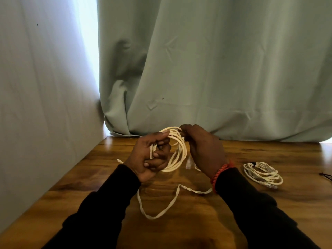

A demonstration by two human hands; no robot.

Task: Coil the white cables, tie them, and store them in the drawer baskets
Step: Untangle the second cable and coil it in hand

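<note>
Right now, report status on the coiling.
Both hands, left and right, gripping cable coil. Loose tail on table. Tied coil lies right. Nothing blocking.

Dim room; bright daylight blows out at gap left of curtain (215, 69). Glossy glare streaks on table (269, 203), dark shadow at bottom centre. Soft focus, wide-angle bending at edges.

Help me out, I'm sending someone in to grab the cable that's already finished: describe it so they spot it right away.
Start at the wooden table in front of the pale green curtain. On its right side, apart from the hands, lies a flat white coil. Unlike the coil being wound between the left hand and right hand, nobody touches it, and a dark tie binds its top.
</note>
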